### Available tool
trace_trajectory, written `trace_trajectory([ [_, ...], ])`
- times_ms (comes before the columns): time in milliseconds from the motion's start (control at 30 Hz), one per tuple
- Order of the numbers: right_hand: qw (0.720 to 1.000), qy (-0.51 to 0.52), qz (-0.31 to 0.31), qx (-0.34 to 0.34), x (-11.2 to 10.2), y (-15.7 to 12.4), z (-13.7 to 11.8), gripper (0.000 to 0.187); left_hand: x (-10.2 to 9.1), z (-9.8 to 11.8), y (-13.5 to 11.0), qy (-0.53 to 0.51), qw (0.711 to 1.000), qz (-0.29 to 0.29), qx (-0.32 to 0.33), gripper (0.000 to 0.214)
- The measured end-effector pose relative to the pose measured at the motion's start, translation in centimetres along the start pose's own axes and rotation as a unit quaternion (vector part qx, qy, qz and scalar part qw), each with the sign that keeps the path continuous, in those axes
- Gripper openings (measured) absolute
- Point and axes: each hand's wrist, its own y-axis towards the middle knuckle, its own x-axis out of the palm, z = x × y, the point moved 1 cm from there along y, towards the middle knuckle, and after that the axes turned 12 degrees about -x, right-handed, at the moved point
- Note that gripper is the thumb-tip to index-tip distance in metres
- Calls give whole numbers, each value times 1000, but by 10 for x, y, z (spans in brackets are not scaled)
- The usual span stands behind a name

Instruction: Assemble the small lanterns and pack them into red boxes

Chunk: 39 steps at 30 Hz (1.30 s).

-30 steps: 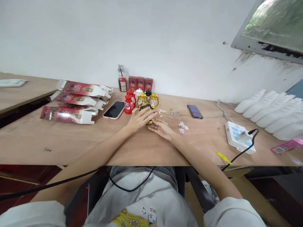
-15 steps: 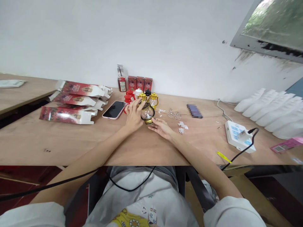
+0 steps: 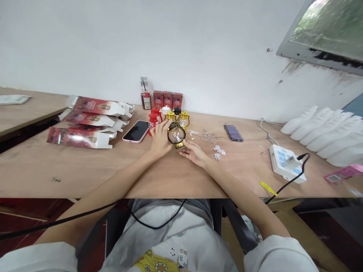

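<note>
A small gold and black toy lantern stands on the wooden table between my hands. My left hand is against its left side, fingers curled round it. My right hand lies flat just right of its base, fingers stretched out and fingertips at the foot of the lantern. Behind it stands a cluster of little lanterns: red, white, black and gold.
A pink phone lies left of the lanterns, beside several flattened red cartons. Three small red boxes stand at the wall. Small white bits, metal hooks, a white power strip and white stacked pieces lie to the right.
My left hand has slid off the top of the lantern to its left side, so the lantern now shows. My right hand has barely shifted.
</note>
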Motion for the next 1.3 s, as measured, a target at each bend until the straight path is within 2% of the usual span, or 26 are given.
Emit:
trace_trajectory([
  [467,1000,-2,11,-1,1,0,-1,39,-3,2,0,3,1000,-16,-8,80],
  [733,1000,0,15,-3,-4,3,5,41,0,1,0,-7,1000,-4,-1,67],
  [1000,1000,-4,14,-3,-6,4,6,41,0,2,0,-6,1000,3,-1,63],
  [1167,1000,-3,19,-8,-4,3,4,43,-1,1,-1,40,999,-2,-4,72],
  [1300,999,-25,14,-18,0,0,-1,44,-7,4,-2,81,996,22,21,73],
])
